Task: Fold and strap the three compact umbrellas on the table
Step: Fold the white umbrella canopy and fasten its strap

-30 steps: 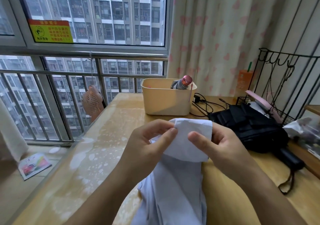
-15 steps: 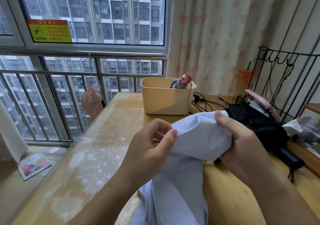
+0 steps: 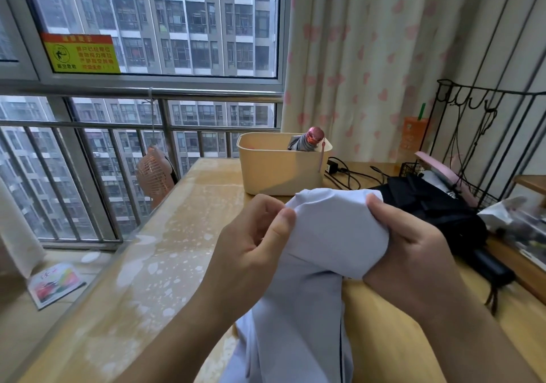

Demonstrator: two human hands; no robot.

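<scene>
2 hands: both raised at centre frame, both on the white umbrella (image 3: 334, 235).
Left hand (image 3: 254, 243): fingers curled, thumb and forefinger pinching the left edge of the fabric's upper end.
Right hand (image 3: 413, 252): fingers wrapped round the right side of the bunched fabric, thumb on top.
White umbrella: pale canopy bunched between the 2 hands, the rest hanging to the bottom edge of the frame, over the table (image 3: 165, 264).
3 umbrellas: the white umbrella in the hands; 1 black umbrella (image 3: 437, 214) lying on the table right of centre, just behind the right hand; 1 grey umbrella (image 3: 307, 142) with a pink cap, upper centre.
1 bin (image 3: 280, 167): beige, on the table behind the hands; holds the grey umbrella, tilted at its right end.
Cables (image 3: 348, 173): black, on the table just right of the bin.
1 fan (image 3: 155, 176): pink, left of the table by the window rail.
</scene>
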